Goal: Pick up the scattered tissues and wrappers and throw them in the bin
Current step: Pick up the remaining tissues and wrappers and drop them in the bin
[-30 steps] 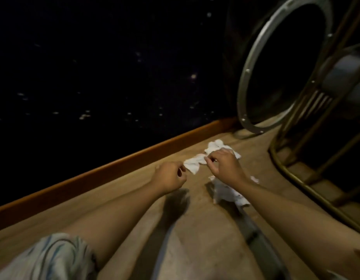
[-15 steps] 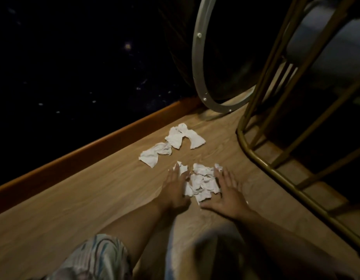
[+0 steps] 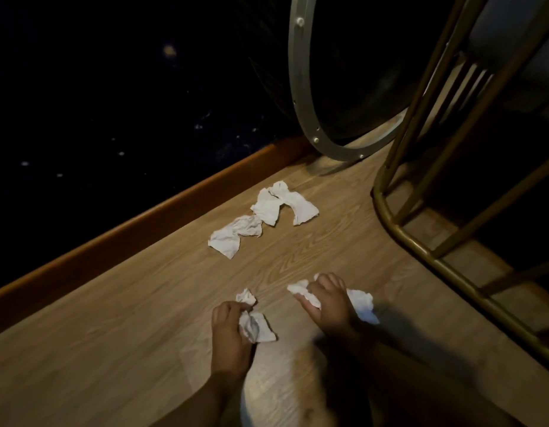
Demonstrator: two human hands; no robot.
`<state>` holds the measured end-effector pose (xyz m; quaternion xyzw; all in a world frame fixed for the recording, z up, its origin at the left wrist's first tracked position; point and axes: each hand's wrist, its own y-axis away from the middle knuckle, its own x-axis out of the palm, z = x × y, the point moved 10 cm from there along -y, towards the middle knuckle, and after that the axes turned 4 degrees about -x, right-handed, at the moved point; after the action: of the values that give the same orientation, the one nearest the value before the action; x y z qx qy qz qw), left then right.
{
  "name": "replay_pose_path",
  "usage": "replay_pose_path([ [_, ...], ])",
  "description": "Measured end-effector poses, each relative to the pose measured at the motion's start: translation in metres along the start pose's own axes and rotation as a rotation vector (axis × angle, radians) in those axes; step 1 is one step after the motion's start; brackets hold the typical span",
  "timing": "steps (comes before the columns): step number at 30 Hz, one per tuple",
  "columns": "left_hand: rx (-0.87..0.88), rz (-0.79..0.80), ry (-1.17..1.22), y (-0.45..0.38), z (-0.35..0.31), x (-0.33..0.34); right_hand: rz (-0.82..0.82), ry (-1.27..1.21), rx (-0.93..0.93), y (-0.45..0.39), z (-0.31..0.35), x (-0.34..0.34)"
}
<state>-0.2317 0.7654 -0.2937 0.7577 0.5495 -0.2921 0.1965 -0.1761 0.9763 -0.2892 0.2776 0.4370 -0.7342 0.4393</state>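
Observation:
White crumpled tissues lie on the wooden floor (image 3: 113, 349). My left hand (image 3: 228, 331) grips a tissue wad (image 3: 256, 328) low in the middle. Just to its right, my right hand (image 3: 328, 303) is closed on another tissue wad (image 3: 361, 303) that sticks out on both sides of the fingers. Farther off, near the baseboard, a flat tissue (image 3: 233, 235) and a second tissue pair (image 3: 282, 204) rest on the floor, untouched. No bin is in view.
An orange-brown baseboard (image 3: 144, 229) runs diagonally along a dark wall at left. A round metal-rimmed object (image 3: 301, 97) leans at the back. A brass-coloured chair frame (image 3: 399, 223) stands at right, close to my right hand.
Both hands have gone from lying flat over the near pile to closing on parts of it and drawing apart. The far tissues have stayed put.

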Motion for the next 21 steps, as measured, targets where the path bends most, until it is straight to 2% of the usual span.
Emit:
replay_pose_path([
  [2,0.015,-0.015,0.007,0.002,-0.005,-0.003,-0.031,-0.16,0.065,-0.004,0.004,-0.005],
  [4,-0.033,0.018,-0.019,-0.004,-0.004,-0.001,-0.081,-0.328,0.236,-0.009,0.0,-0.014],
  [7,-0.065,0.056,-0.129,-0.013,-0.003,0.001,-0.298,-0.551,0.516,-0.013,-0.013,-0.039],
  [9,-0.075,0.077,-0.071,-0.014,-0.011,0.002,-0.413,-0.538,0.548,-0.014,-0.021,-0.057],
  [11,-0.136,0.038,0.049,-0.015,-0.016,-0.001,-0.454,-0.49,0.551,-0.01,-0.03,-0.07],
  [15,-0.256,-0.116,0.11,-0.018,-0.004,-0.011,-0.356,-0.356,0.469,0.021,-0.048,-0.064],
  [18,-0.241,-0.201,0.173,-0.012,-0.011,-0.019,-0.177,-0.017,0.474,0.046,-0.058,-0.051],
  [21,-0.139,-0.131,0.182,-0.004,-0.013,0.001,0.015,0.183,0.42,0.064,-0.061,-0.034],
])
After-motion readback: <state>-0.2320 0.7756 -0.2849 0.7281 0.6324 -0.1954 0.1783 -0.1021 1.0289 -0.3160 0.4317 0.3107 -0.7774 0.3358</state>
